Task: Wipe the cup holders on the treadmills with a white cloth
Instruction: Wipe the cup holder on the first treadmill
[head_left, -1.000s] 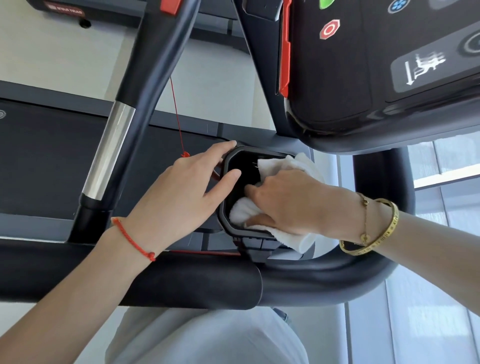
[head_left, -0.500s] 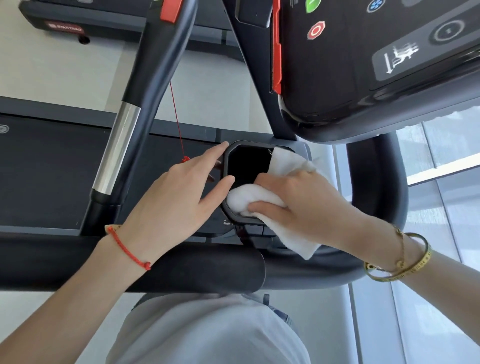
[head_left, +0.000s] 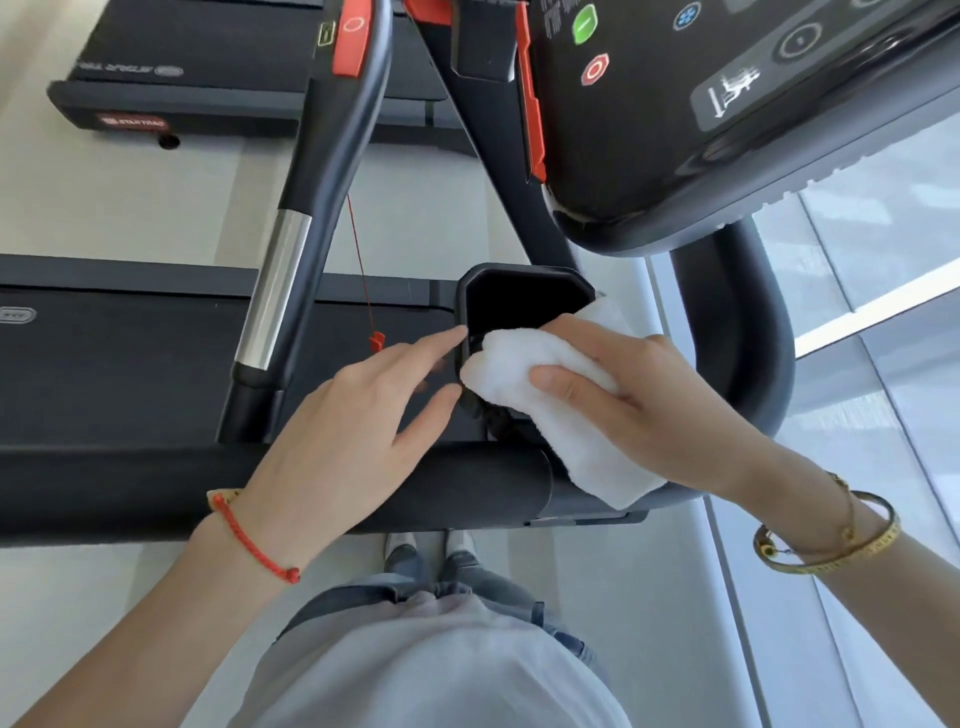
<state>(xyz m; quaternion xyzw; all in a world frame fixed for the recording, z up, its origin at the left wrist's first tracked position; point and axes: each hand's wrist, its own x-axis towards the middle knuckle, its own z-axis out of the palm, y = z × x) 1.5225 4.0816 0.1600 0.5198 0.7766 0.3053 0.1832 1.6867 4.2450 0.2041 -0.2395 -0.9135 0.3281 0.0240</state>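
Beside a bright window, under the treadmill console (head_left: 727, 104), the right hand (head_left: 649, 395) pinches the white cloth (head_left: 545, 395) in its grip on the cup holder (head_left: 524, 301) rim's near corner; the left hand (head_left: 353, 431), fingers straight, touches its side.

Head view, daylit and bright: light enters from the glass panels (head_left: 883, 322) at the right edge, washing them pale and leaving a soft sheen on the chrome handrail section (head_left: 275, 291) and the glossy console (head_left: 701, 104). Shadows soft; the cup holder (head_left: 524, 306) interior reads solid black, without detail. Wide-angle bending toward the corners; slight softness overall, the console's printing smeared.
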